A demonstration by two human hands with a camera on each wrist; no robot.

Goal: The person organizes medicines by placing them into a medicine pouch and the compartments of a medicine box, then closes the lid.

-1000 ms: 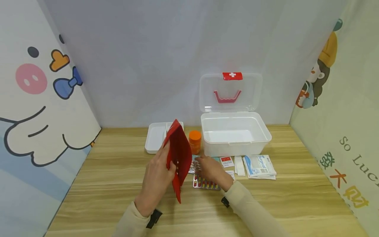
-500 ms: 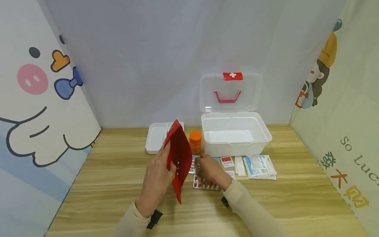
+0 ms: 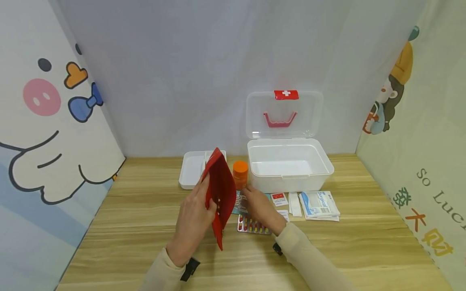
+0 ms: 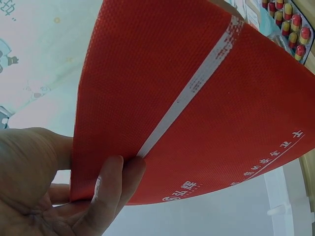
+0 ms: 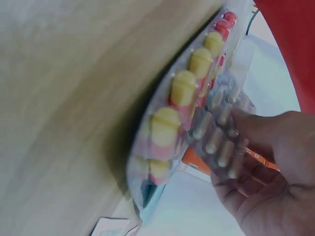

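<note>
My left hand (image 3: 193,216) grips the near-left side of a red fabric pouch (image 3: 225,184), held upright above the table with its mouth spread. In the left wrist view, the pouch's white stripe and printed lettering face the camera. My right hand (image 3: 261,207) pinches a clear blister pack of pale capsules (image 5: 216,132) between thumb and fingers. This pack stands at a tilt just above a teal packet (image 3: 236,208). Nearer the front lies a blister pack of red-and-yellow capsules (image 3: 251,224), partly beneath the right wrist. What the pouch contains is hidden.
Behind my right hand stands an orange bottle (image 3: 240,176), beside a white first-aid box (image 3: 291,184) with its lid raised. A white divided tray (image 3: 190,171) sits behind the pouch. To the right lie a small red-and-white packet (image 3: 279,199), white strips (image 3: 295,204) and a Surgical packet (image 3: 320,204).
My right hand's fingers have lifted the pale-capsule blister pack slightly, and more of the teal packet beneath it shows. The left hand and pouch have stayed in place.
</note>
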